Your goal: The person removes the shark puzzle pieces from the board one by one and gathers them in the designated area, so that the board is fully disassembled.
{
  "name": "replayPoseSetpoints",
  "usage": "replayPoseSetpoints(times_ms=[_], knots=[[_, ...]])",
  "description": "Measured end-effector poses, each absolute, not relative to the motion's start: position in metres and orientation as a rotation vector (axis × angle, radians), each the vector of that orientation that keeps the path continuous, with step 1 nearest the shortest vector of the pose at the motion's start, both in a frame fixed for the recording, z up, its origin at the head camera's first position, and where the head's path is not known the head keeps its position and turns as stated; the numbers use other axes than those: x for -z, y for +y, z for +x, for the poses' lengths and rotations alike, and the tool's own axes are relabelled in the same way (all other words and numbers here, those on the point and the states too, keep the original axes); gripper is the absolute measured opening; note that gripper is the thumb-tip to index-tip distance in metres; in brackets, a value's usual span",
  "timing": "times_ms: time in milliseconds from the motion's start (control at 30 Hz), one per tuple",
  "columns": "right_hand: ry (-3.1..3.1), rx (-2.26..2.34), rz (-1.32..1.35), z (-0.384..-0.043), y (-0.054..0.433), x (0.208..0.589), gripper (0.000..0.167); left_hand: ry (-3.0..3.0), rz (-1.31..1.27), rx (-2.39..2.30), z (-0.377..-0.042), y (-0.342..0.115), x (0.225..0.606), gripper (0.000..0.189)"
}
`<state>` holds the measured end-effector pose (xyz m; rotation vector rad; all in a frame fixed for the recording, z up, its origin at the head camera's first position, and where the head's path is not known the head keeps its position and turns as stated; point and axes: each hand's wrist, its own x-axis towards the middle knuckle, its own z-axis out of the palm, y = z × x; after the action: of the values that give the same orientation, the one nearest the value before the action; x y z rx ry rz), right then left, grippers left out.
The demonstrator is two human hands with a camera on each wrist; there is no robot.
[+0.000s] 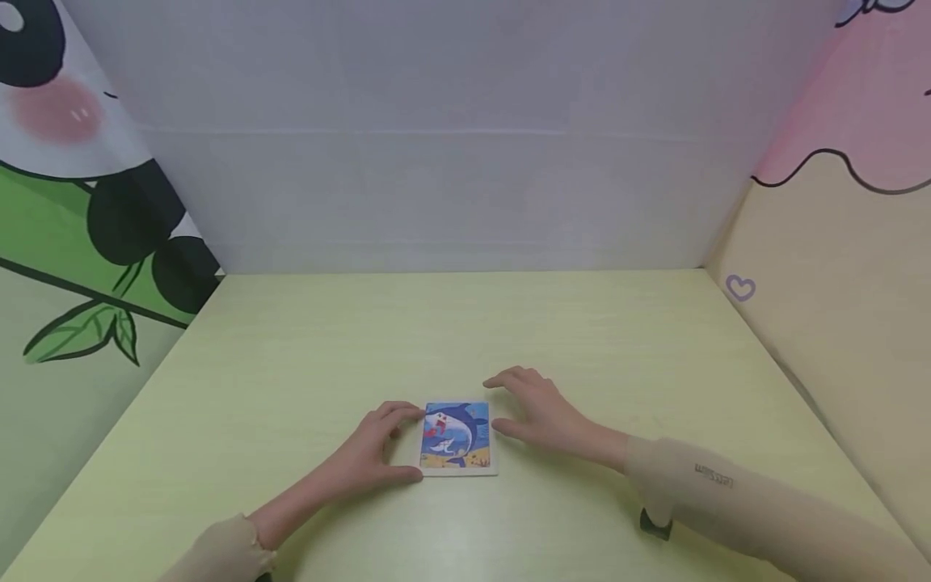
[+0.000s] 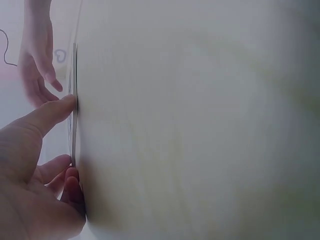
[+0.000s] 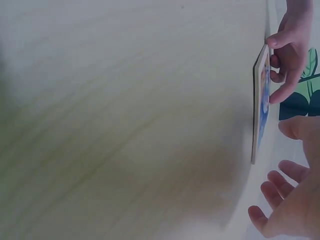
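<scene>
— Where's the card (image 1: 455, 436)?
— Flat between the left hand (image 1: 367, 453) and right hand (image 1: 545, 411).
— Held?
— The left hand grips its nearest edge, thumb and fingertips; the right hand, released, fingers spread, is just beside it.

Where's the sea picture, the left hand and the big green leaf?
Sea picture (image 1: 456, 436), head view: middle of its printed face.
Left hand (image 1: 364, 454), head view: back of the hand.
Big green leaf (image 1: 75, 332), head view: middle of the leaf.
</scene>
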<state>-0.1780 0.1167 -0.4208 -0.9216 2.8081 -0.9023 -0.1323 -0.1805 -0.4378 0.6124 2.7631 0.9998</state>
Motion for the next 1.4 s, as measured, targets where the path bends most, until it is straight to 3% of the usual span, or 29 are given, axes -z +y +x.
replayPoseSetpoints(times_ms=[1000, 1400], knots=[[2.806, 0.598, -0.92, -0.203, 0.086, 0.421, 0.033, 2.784, 0.533, -0.964, -0.134, -0.174, 0.437, 0.077], [2.71, 0.633, -0.837, -0.207, 0.082, 0.415, 0.035, 2.791, 0.534, -0.954, -0.134, -0.172, 0.435, 0.077]])
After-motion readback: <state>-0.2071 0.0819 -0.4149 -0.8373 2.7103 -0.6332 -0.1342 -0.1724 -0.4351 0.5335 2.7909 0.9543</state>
